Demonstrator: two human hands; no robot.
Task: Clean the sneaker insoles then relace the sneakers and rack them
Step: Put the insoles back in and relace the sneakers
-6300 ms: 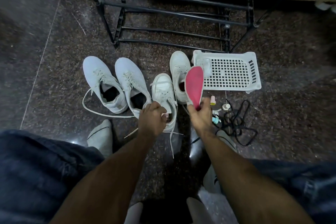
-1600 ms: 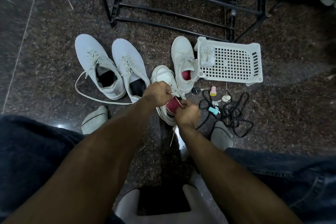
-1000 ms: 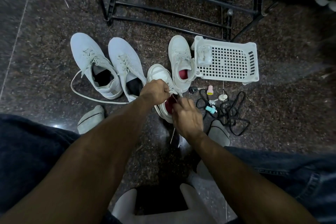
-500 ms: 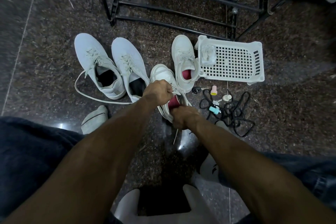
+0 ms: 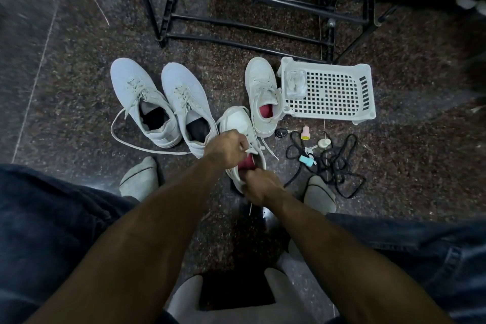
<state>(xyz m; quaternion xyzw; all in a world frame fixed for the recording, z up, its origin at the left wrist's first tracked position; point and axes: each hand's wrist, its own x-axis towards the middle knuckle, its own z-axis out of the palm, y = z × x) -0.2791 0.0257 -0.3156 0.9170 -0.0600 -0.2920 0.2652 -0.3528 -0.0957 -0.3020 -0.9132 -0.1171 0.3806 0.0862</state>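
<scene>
On the dark stone floor a small white sneaker (image 5: 238,123) lies toe away from me, with a red insole (image 5: 247,162) showing in its opening. My left hand (image 5: 226,148) grips its tongue and laces at the collar. Curled fingers of my right hand (image 5: 259,187) hold the heel end of the same sneaker. Its partner sneaker (image 5: 263,97), also with a red insole inside, stands just beyond, to the right. Two larger pale sneakers (image 5: 142,102) (image 5: 188,110) with dark insides stand to the left, a loose white lace (image 5: 131,144) trailing from them.
A black metal shoe rack (image 5: 252,0) stands behind the shoes. A white perforated basket (image 5: 328,89) lies right of the sneakers. Small bottles (image 5: 305,133) and tangled black laces (image 5: 334,163) lie in front of the basket. My socked feet (image 5: 139,179) rest on either side.
Earlier my right hand held the red insole up in the air; it now sits inside the near sneaker. My right hand has shifted back to the heel while my left keeps hold of the tongue.
</scene>
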